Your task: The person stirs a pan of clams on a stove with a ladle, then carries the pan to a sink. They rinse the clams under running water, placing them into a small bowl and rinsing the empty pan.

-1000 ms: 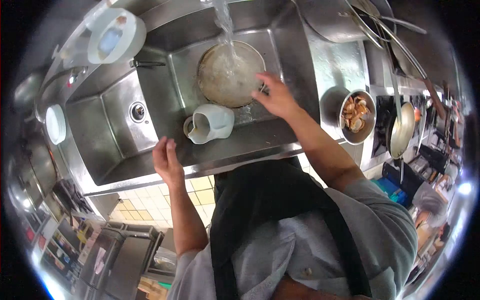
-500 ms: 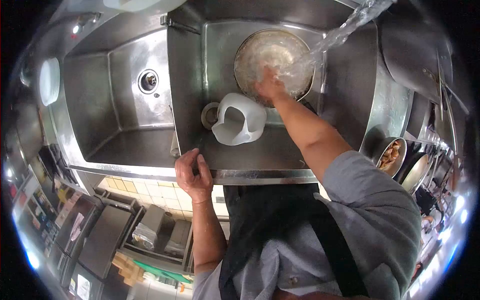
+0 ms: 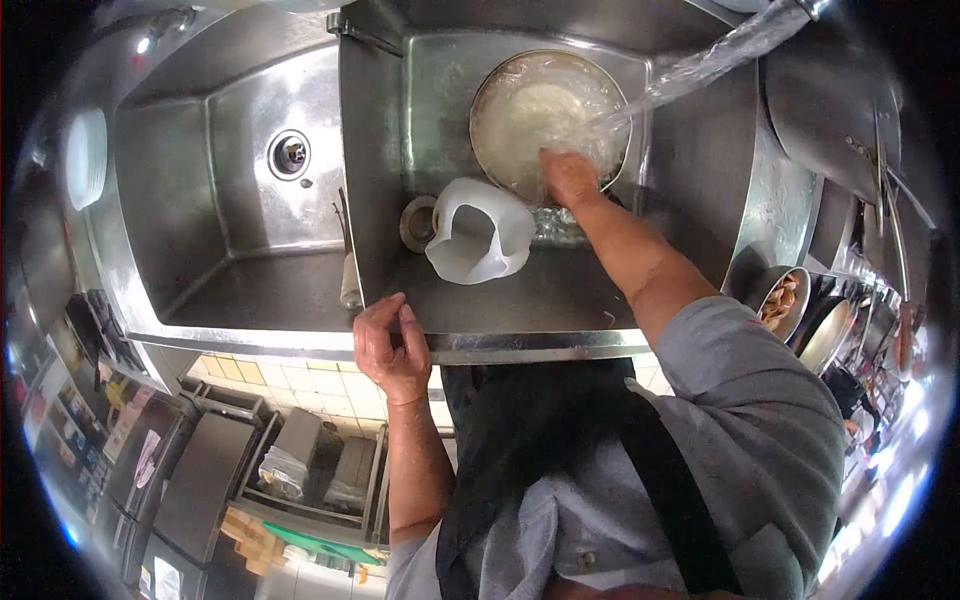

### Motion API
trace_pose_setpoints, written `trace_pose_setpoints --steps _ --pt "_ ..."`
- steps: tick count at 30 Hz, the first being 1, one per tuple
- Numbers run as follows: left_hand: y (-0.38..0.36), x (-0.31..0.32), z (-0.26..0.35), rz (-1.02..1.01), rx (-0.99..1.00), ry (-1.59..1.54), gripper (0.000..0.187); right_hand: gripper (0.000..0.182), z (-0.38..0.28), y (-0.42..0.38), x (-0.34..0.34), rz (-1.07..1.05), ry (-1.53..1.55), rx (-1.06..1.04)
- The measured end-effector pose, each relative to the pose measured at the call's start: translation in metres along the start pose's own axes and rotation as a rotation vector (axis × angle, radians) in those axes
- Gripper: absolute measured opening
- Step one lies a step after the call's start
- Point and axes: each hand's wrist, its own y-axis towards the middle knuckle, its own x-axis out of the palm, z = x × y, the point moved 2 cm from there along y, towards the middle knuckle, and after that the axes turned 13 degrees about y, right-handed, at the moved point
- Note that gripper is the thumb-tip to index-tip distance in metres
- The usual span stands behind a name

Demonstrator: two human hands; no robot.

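Water falls into a round metal pan (image 3: 490,92) in the right sink basin, and the liquid in it looks cloudy and foamy. My right hand (image 3: 572,179) reaches into its near side, fingers dipped in the liquid, so their grip is hidden. Close to the pan's lower left lies a white plastic jug (image 3: 510,225) with a large opening cut in it. On the sink's front rim rests my left hand (image 3: 392,350), holding nothing, with bent fingers and the thumb apart.
The left basin (image 3: 165,220) has a drain (image 3: 290,155). A stream of water (image 3: 710,70) enters from the upper right. Right of the sink stands a bowl of brownish food pieces (image 3: 780,300). White plates (image 3: 86,160) are stacked at far left.
My right hand has shifted right and slightly down within the pan. The whole view has tilted a little, bringing the water outlet into sight. My left hand stays on the rim.
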Motion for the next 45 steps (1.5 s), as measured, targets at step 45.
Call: trace_pose_setpoints --steps 45 --pt "0.131 0.145 0.141 -0.704 -0.882 -1.274 0.022 0.020 -0.021 0.073 -0.367 0.580 0.555 -0.487"
